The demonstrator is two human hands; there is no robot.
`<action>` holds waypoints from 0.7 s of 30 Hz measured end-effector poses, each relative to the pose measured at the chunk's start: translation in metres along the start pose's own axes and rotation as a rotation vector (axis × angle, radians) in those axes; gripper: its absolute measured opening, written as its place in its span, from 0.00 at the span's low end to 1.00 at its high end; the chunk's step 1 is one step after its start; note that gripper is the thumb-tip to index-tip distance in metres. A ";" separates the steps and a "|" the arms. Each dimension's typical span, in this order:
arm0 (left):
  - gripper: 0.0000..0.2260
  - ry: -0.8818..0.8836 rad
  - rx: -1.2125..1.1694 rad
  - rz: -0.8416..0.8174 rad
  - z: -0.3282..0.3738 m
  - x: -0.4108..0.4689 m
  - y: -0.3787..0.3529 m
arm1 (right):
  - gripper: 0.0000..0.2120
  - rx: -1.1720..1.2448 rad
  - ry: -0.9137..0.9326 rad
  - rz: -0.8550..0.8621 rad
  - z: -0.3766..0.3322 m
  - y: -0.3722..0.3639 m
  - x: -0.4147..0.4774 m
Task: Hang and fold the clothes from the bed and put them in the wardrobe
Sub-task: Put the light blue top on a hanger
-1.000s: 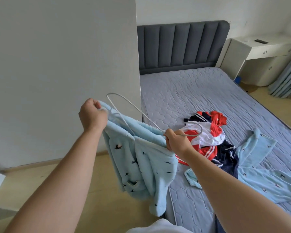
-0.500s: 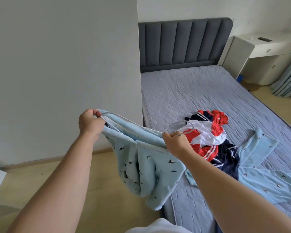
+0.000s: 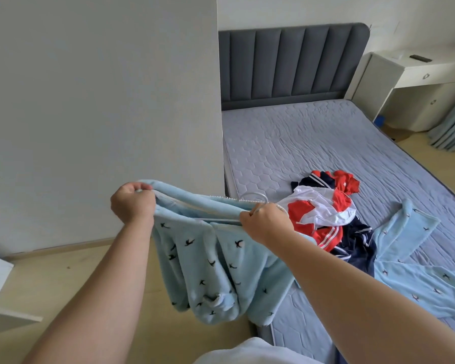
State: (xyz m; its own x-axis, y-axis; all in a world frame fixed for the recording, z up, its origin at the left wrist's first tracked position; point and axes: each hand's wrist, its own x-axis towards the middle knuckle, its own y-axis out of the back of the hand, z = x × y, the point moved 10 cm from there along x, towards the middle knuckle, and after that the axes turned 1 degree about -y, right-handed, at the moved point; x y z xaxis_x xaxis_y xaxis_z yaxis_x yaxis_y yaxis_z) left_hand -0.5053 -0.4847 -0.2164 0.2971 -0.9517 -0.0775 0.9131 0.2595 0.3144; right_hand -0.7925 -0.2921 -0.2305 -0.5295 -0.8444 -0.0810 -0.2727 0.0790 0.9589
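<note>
We stretch the blue bird-print garment (image 3: 210, 264) between both fists, with the wire hanger (image 3: 255, 198) mostly buried in it.

Our left hand (image 3: 132, 203) is clenched round one end of the garment's top edge. Our right hand (image 3: 265, 223) grips the other end together with the hanger's neck, and the hook curls out just beyond its knuckles. The rest of the cloth sags in heavy folds below and between our hands, off the side of the bed (image 3: 300, 143). We judge the fit unsettled, because we cannot tell whether the wire sits inside the shoulders or only under a bunched edge. If either fist lets go too soon, the thick fleece could slide off one arm of the hanger and drop to the floor beneath. The hook could also catch the red-and-navy heap (image 3: 326, 216) lying just past our right hand. A second blue piece (image 3: 410, 248) waits further out to the right.
</note>
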 end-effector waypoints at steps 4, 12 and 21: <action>0.12 -0.438 0.334 -0.147 0.063 -0.035 -0.031 | 0.18 -0.140 -0.002 -0.002 0.000 0.007 0.003; 0.13 -0.545 0.570 -0.710 0.056 -0.126 -0.116 | 0.16 0.053 -0.129 -0.196 0.009 0.011 0.027; 0.46 -0.695 0.290 -0.857 0.074 -0.161 -0.118 | 0.16 0.093 -0.085 -0.122 0.014 0.030 0.025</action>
State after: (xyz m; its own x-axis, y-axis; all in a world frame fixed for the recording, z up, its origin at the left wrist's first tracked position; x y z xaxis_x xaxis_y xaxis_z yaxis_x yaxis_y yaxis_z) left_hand -0.6818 -0.3742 -0.1714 -0.6946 -0.7057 0.1399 0.6150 -0.4815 0.6245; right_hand -0.8253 -0.3029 -0.2077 -0.5528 -0.8034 -0.2214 -0.4103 0.0312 0.9114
